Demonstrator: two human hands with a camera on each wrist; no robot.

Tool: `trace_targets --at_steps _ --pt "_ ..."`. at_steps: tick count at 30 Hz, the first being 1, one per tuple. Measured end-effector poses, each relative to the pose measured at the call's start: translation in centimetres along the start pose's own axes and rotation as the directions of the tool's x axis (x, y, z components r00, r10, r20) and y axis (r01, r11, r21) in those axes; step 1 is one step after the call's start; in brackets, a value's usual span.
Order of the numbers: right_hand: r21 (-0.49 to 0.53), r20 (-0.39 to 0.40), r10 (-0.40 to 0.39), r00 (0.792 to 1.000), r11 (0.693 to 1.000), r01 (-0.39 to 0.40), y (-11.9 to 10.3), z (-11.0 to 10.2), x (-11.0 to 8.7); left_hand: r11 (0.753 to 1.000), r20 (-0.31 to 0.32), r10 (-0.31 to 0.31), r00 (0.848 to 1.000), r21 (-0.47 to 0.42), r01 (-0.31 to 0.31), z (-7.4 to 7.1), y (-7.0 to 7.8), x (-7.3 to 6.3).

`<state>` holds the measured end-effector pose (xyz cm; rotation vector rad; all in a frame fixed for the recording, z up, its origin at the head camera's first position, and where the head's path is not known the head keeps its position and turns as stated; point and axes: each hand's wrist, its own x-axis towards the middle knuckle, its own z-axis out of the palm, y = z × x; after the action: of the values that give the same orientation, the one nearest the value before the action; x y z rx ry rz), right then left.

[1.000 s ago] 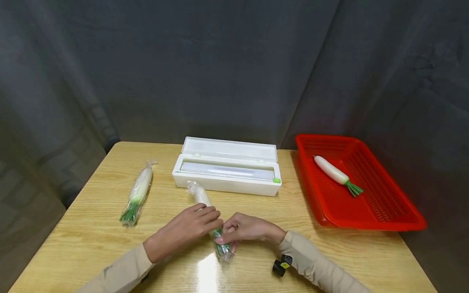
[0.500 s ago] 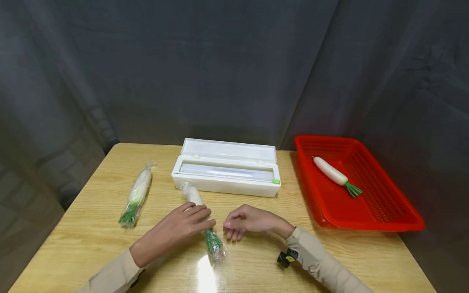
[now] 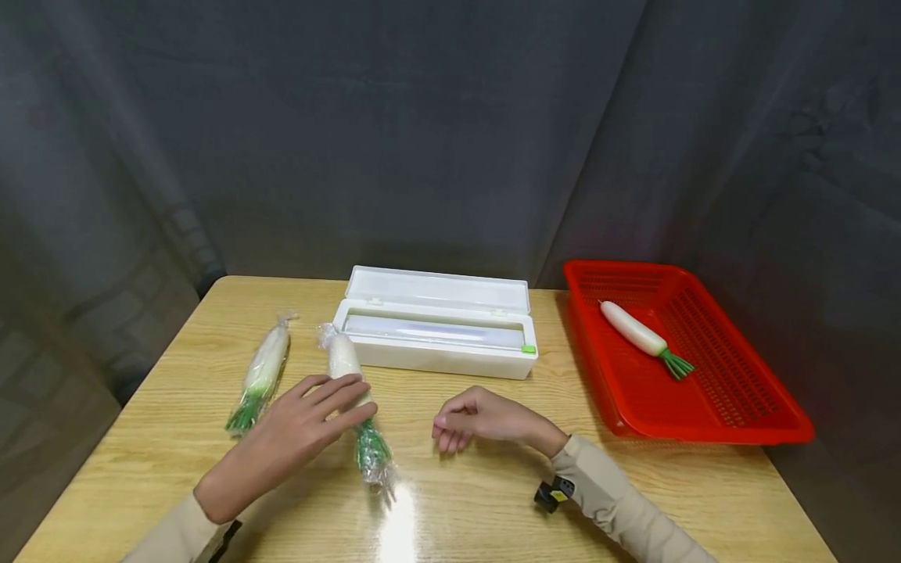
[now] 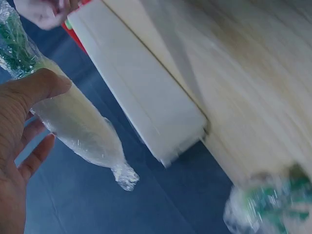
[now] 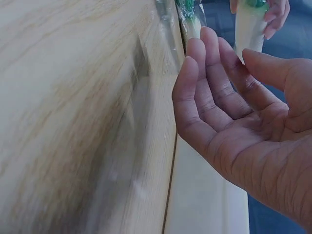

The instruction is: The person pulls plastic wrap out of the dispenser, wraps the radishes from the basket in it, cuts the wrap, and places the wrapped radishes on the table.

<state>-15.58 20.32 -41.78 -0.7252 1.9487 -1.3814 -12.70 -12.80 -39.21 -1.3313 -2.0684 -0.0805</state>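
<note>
My left hand (image 3: 296,430) holds a white radish (image 3: 342,356) wrapped in clear film, green leaves toward me. The left wrist view shows thumb and fingers around the wrapped radish (image 4: 83,124), near its leafy end, with the film twisted at the far tip. To its right my right hand (image 3: 486,418) hovers over the table, fingers loosely curled. In the right wrist view this right hand (image 5: 234,102) has nothing in its palm. Another film-wrapped radish (image 3: 263,367) lies at the left of the table, just beyond my left hand.
A white cling film box (image 3: 436,357) stands at the back centre, its lid raised and a roll inside. At the right sits a red plastic basket (image 3: 598,383) holding one unwrapped radish (image 3: 633,324). A dark curtain (image 3: 422,141) hangs behind the wooden table (image 3: 493,508).
My right hand has let go of the leafy end of the wrapped radish and drawn slightly right. My left hand has carried that radish leftward, toward the other wrapped one.
</note>
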Motion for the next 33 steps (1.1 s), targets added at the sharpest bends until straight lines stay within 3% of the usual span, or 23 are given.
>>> trace_targets --at_steps 3,7,13,18,24,33 --pt "-0.026 -0.008 -0.026 1.000 0.999 0.025 0.0 -0.1 -0.1 0.999 -0.033 -0.040 0.999 -0.014 0.039 -0.4 -1.1 -0.4" --pt "-0.047 -0.014 -0.046 0.999 0.998 0.045 0.1 -0.3 -0.2 0.996 -0.023 -0.084 0.996 -0.019 0.084 -0.6 -2.9 -1.3" --pt "-0.064 -0.023 -0.060 0.998 0.996 0.059 0.1 -0.3 -0.2 0.988 0.044 -0.154 0.987 -0.014 0.155 0.2 -4.7 -2.9" --pt "-0.074 -0.031 -0.050 0.998 0.996 0.047 0.0 -0.2 -0.3 0.981 0.085 -0.191 0.978 -0.007 0.193 1.3 -5.5 -4.0" --pt "-0.081 -0.050 -0.016 0.999 0.997 0.012 -0.1 -0.1 -0.3 0.981 0.091 -0.191 0.977 -0.013 0.193 2.3 -6.0 -5.0" --pt "-0.118 -0.065 -0.031 0.997 0.993 0.023 -0.6 0.3 -0.4 0.971 0.100 -0.216 0.971 -0.083 0.225 3.3 -6.8 -5.8"
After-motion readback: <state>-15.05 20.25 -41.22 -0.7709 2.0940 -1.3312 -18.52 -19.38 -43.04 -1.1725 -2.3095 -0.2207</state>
